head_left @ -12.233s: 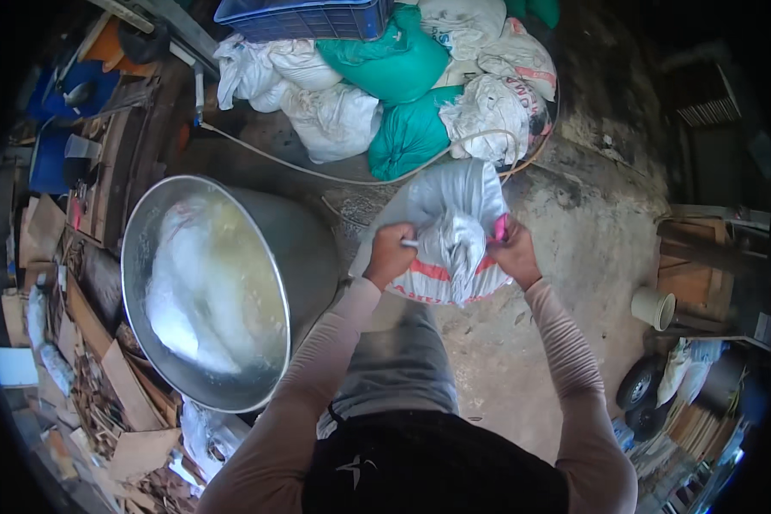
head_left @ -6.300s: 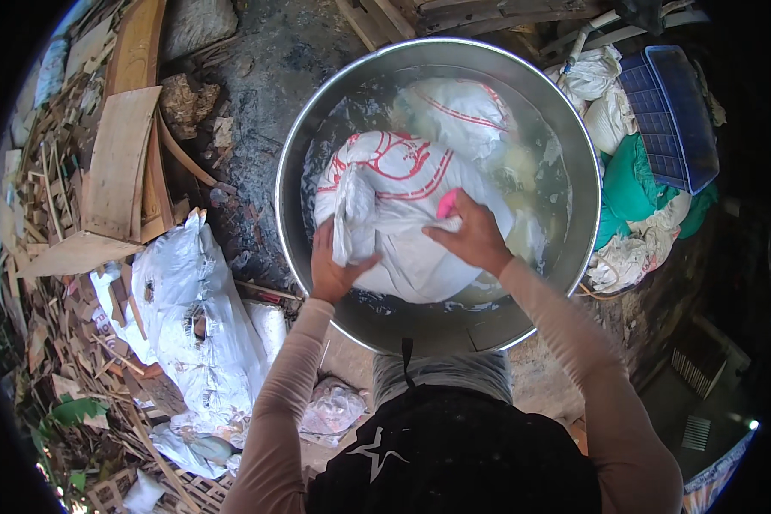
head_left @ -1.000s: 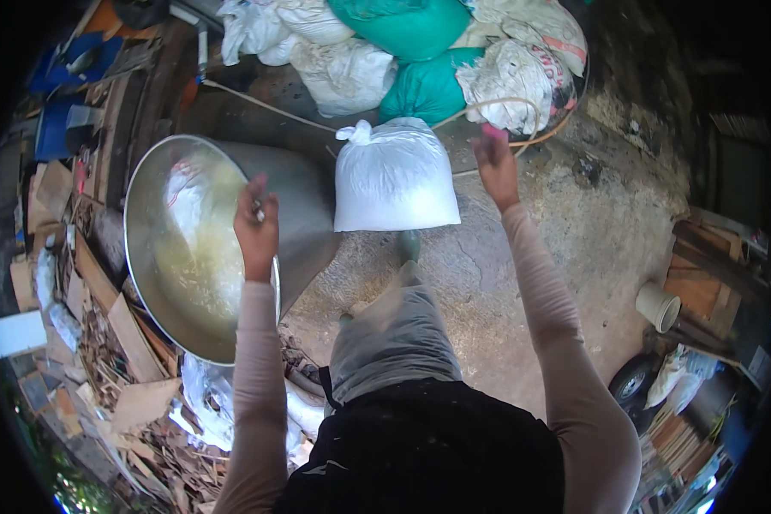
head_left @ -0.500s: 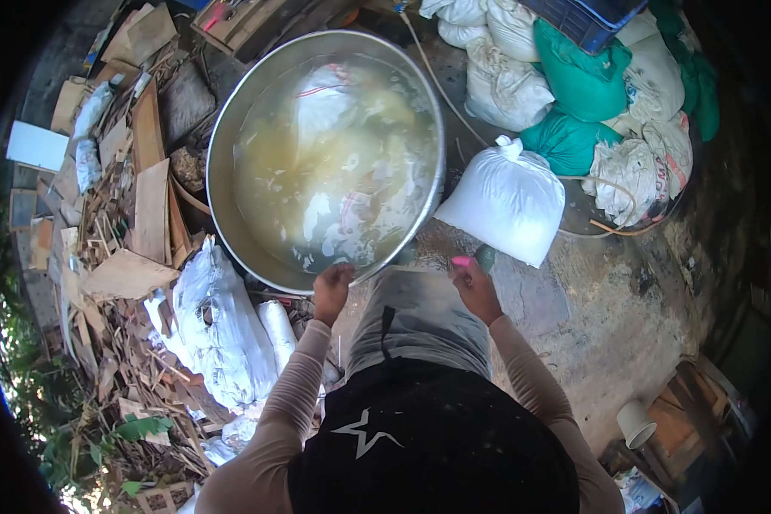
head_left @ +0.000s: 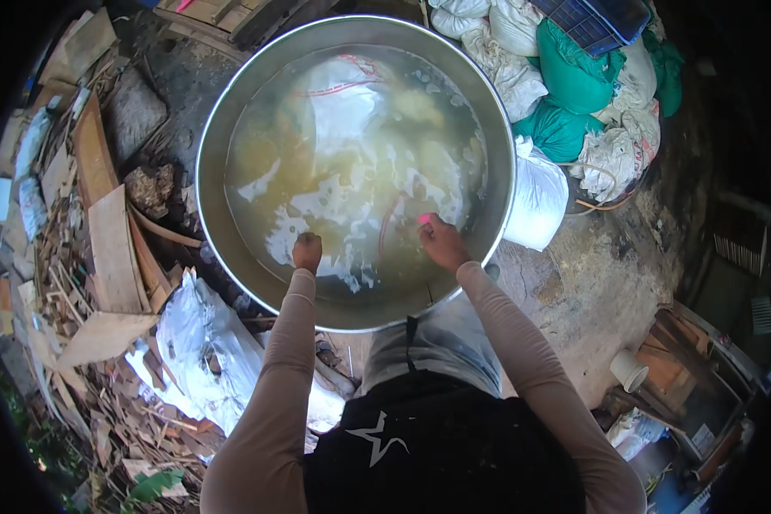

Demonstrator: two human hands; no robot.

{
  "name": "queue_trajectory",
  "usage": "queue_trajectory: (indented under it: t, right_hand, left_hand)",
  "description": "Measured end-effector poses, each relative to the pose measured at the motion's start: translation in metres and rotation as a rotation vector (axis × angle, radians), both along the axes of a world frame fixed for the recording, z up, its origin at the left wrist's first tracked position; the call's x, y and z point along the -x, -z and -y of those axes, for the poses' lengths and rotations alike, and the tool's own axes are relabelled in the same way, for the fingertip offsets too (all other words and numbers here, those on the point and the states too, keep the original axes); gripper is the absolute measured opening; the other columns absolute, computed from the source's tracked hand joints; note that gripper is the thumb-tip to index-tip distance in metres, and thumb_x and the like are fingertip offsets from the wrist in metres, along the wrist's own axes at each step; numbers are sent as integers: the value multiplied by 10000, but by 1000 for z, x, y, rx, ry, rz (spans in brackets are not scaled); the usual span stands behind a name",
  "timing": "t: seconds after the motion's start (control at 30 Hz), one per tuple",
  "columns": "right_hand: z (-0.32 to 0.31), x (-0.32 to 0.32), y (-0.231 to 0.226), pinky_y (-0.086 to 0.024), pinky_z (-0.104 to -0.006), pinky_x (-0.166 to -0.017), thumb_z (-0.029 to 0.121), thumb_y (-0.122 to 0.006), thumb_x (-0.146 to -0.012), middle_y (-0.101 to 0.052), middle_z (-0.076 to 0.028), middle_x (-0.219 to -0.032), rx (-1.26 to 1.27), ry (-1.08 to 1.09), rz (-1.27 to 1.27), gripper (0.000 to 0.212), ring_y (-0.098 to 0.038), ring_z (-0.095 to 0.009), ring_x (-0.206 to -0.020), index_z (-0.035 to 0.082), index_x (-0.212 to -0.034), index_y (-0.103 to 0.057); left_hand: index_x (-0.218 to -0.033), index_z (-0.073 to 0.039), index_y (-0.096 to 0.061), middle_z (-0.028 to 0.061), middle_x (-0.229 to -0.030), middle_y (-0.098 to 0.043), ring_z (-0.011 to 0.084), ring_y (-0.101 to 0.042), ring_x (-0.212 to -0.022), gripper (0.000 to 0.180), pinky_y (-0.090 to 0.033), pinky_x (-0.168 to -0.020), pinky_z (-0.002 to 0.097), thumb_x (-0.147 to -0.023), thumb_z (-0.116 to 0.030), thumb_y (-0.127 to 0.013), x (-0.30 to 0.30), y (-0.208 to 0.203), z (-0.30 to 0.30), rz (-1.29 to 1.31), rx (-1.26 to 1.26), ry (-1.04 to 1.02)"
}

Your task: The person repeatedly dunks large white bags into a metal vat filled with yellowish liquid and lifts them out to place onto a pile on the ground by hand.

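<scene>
1. Metal tub (head_left: 351, 310), wide and round, stands in front of the person, filled with cloudy yellowish water (head_left: 270, 158) as I watch remotely through the head camera.
2. Inside it, toward the far side, a white sack with red lines (head_left: 344, 107) shows through the water; pale patches nearer the person are too murky for me to name.
3. Over the tub's near half, I see the left hand (head_left: 307, 253) clenched; I cannot tell whether anything is inside it.
4. To its right, the right hand (head_left: 444, 241) has bent fingers and a small pink item (head_left: 424, 219) at the tips, gripped or worn, I cannot tell.
5. Just beside the tub's right side sits a full white sack (head_left: 537, 197).
6. Beyond, I count green sacks (head_left: 578, 68) among white ones below a blue crate (head_left: 595, 21).
7. Wood scraps (head_left: 116, 248) cover the left.
</scene>
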State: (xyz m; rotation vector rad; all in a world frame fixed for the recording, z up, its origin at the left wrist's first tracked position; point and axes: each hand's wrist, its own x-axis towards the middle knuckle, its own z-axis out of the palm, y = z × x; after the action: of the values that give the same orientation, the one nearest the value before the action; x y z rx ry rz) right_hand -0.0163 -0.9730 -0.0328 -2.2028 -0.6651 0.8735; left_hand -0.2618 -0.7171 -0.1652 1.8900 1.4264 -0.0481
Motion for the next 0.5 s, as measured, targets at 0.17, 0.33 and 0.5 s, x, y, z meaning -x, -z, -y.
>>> queue_trajectory:
  t: [0.17, 0.33, 0.5]
  right_hand:
    - [-25, 11, 35, -509, -509, -732, 144, -550, -859, -668, -202, -836, 170, -19, 82, 208, -640, -424, -824, 46, -1042, -531]
    - [-57, 9, 19, -502, -512, -760, 139, -558, -859, -665, -200, -874, 170, -91, -17, 192, -635, -414, -861, 40, -1019, -521]
    - [-75, -23, 29, -502, -498, -767, 138, -571, -857, -668, -189, -897, 102, -102, 48, 211, -643, -396, -862, 40, -1036, -520]
  left_hand:
    - [-994, 58, -675, 291, -1048, -655, 424, -620, -1039, 563, -475, -930, 466, -766, -454, -626, -27, 9, 0, -222, 109, -4]
    - [-1030, 69, -660, 292, -1029, -660, 468, -611, -1021, 649, -472, -921, 482, -756, -518, -700, -40, 25, -27, -280, -107, 29]
    - [-1275, 67, -472, 345, -1313, -446, 458, -367, -1281, 738, -251, -1105, 526, -774, -418, -712, -147, 13, -55, 231, -433, 115]
